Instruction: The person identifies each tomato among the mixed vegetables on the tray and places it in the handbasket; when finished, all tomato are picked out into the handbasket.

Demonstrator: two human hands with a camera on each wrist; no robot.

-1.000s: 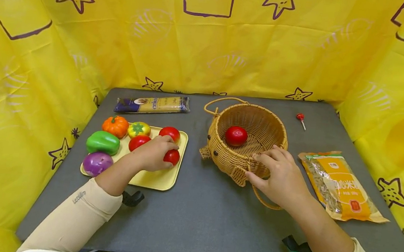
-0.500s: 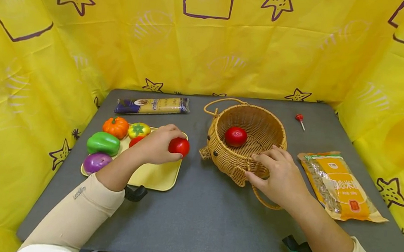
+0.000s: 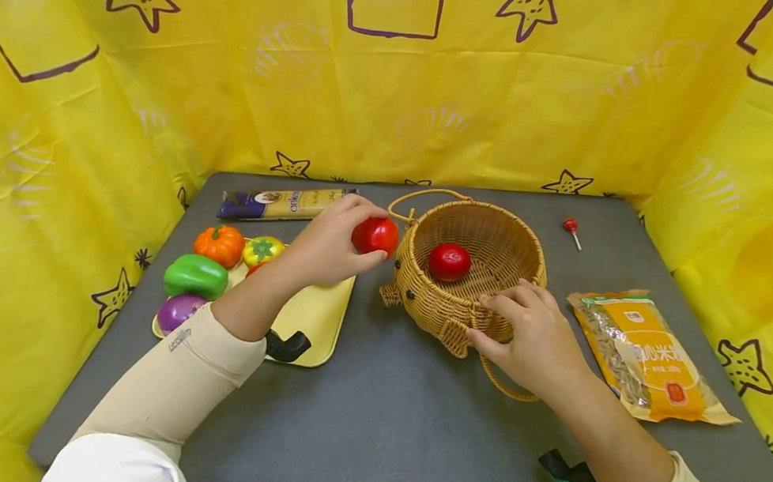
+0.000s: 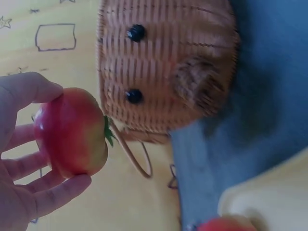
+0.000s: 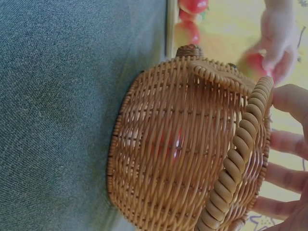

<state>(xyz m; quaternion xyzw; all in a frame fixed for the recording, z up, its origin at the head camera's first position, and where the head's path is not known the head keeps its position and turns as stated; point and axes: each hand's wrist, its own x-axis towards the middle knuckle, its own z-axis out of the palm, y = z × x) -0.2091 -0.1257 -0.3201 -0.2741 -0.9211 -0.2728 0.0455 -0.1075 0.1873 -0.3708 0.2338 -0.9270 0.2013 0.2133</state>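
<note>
In the head view my left hand point(image 3: 336, 243) holds a red tomato point(image 3: 378, 237) above the table, just left of the wicker basket point(image 3: 432, 306). The left wrist view shows the green leaves on that tomato point(image 4: 72, 132), thumb and fingers around it. The basket has a pig's face with black eyes, and a red round piece point(image 3: 450, 262) lies inside it. My right hand point(image 3: 533, 333) holds the basket's near right rim, its fingertips partly hidden behind the rim in the right wrist view.
A pale yellow tray point(image 3: 319, 329) bears a pumpkin point(image 3: 220, 245), a green pepper point(image 3: 196, 277), a purple vegetable point(image 3: 178, 313) and a yellow one point(image 3: 262, 249). Around them lie a long noodle packet point(image 3: 276, 205), a lollipop point(image 3: 571, 227) and an orange food bag point(image 3: 653, 355).
My left hand has lifted the tomato off the tray and carried it right and away from me, to the basket's left side. My right hand has stayed at the rim.
</note>
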